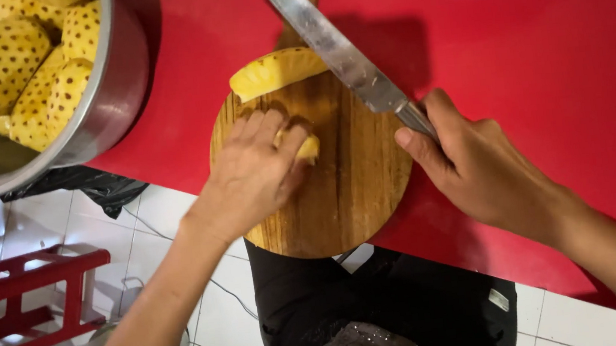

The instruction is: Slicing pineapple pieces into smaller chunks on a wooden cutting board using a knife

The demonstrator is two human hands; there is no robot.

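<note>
A round wooden cutting board (354,183) lies at the near edge of a red table (536,38). My left hand (255,174) rests on the board, its fingers closed over a small yellow pineapple piece (309,147), mostly hidden. A larger peeled pineapple slice (275,71) lies at the board's far edge. My right hand (473,168) grips the handle of a long steel knife (333,46), whose blade points away over the board and crosses the larger slice's right end.
A big metal bowl (109,102) holding several peeled pineapples (19,65) stands at the table's left corner. Below are white floor tiles, a red plastic stool (26,298) and a black bag (98,187). My dark-clothed lap (381,309) is under the board.
</note>
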